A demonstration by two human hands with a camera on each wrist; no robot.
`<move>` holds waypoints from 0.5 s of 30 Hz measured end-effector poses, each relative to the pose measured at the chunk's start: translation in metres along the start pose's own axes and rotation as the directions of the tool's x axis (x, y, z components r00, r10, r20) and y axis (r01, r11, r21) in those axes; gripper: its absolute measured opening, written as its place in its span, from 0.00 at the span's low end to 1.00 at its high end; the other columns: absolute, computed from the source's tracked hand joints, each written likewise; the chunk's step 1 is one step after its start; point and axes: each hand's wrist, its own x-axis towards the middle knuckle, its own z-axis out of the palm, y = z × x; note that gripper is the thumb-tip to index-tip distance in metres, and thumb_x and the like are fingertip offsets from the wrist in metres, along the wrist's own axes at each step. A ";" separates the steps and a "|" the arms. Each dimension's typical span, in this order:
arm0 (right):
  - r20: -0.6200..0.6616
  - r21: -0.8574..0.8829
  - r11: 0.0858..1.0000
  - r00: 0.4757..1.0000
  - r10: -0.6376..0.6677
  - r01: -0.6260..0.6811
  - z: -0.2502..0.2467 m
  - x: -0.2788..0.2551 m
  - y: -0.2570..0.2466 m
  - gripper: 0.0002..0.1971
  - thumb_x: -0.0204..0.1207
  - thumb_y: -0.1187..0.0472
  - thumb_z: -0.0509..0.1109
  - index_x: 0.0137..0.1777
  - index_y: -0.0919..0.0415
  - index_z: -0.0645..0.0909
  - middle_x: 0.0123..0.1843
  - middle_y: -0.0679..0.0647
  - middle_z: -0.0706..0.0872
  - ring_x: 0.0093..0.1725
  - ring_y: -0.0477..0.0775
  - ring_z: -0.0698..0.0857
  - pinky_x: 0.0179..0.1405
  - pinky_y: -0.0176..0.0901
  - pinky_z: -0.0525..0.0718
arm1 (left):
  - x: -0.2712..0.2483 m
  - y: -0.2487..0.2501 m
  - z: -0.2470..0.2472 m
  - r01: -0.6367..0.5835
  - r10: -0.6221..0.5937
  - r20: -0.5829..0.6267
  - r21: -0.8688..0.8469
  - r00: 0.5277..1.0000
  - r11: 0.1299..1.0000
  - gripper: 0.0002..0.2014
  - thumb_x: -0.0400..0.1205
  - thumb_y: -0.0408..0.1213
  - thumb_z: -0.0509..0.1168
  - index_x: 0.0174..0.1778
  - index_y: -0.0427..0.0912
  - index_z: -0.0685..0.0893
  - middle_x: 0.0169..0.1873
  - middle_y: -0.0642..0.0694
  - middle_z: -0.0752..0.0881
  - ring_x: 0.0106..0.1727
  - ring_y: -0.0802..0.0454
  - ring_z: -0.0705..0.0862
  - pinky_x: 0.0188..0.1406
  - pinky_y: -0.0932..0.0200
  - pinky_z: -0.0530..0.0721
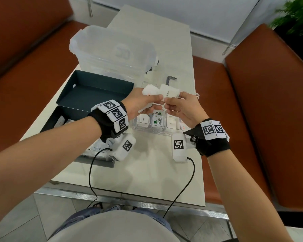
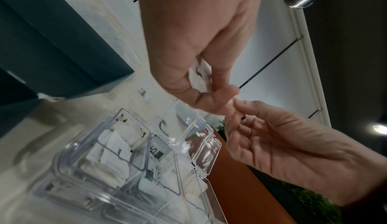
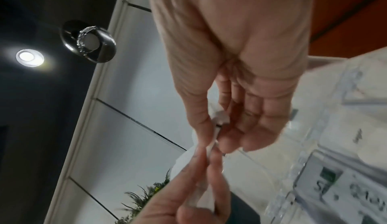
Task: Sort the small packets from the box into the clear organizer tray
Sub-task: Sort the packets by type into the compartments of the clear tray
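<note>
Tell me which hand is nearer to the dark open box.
Left. The left hand is just beside the dark open box's right-hand wall, holding white packets. The right hand is farther right, above the clear organizer tray, pinching the Sugar packet.

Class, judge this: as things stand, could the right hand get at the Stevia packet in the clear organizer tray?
Probably not yet: the right hand pinches a white sugar packet. The Stevia packet lies uncovered just below in the organizer tray.

White packets (image 1: 160, 92) held above clear tray (image 1: 148, 129); dark box (image 1: 94, 89) open, left.
</note>
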 end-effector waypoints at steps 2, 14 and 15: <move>-0.058 -0.211 0.977 0.998 -0.034 0.021 -0.003 0.004 -0.002 0.14 0.74 0.61 0.76 0.57 0.61 0.81 0.43 0.52 0.88 0.38 0.46 0.87 0.40 0.40 0.82 | 0.001 0.003 -0.001 -0.017 0.018 -0.014 0.096 1.000 0.995 0.12 0.79 0.33 0.73 0.56 0.35 0.84 0.34 0.44 0.92 0.30 0.56 0.89 0.22 0.68 0.81; -0.146 -0.713 0.699 0.965 -0.219 0.050 -0.043 0.025 0.006 0.06 0.77 0.64 0.71 0.51 0.62 0.87 0.35 0.54 0.87 0.28 0.42 0.83 0.26 0.26 0.79 | 0.006 0.020 0.004 -0.123 0.134 -0.004 0.363 0.991 0.924 0.08 0.79 0.36 0.74 0.49 0.36 0.84 0.34 0.44 0.90 0.28 0.55 0.86 0.21 0.66 0.80; -0.160 -0.739 0.674 0.971 -0.177 0.001 -0.045 0.028 0.012 0.06 0.79 0.65 0.69 0.52 0.64 0.87 0.35 0.55 0.86 0.27 0.43 0.82 0.24 0.25 0.79 | 0.006 0.019 0.003 -0.118 0.128 -0.005 0.359 0.992 0.926 0.08 0.79 0.36 0.74 0.49 0.37 0.84 0.34 0.44 0.90 0.27 0.56 0.86 0.21 0.66 0.79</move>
